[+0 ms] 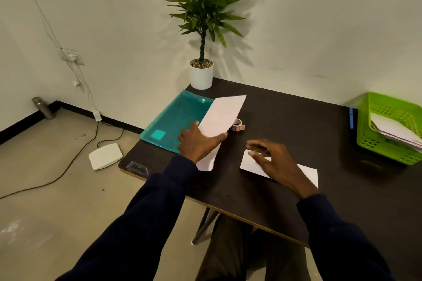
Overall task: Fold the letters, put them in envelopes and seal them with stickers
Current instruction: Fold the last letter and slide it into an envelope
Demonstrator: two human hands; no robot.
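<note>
Left hand (198, 141) pinched white envelope (222, 114), centre frame. Right hand (274, 162) lay with fingers loose, spread over folded letter (308, 173). Judged best: hold envelope mouth open, slide letter in fold-first.

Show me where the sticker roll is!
In the head view, the sticker roll sits on the table, just right of the letter that the left hand holds.
</note>
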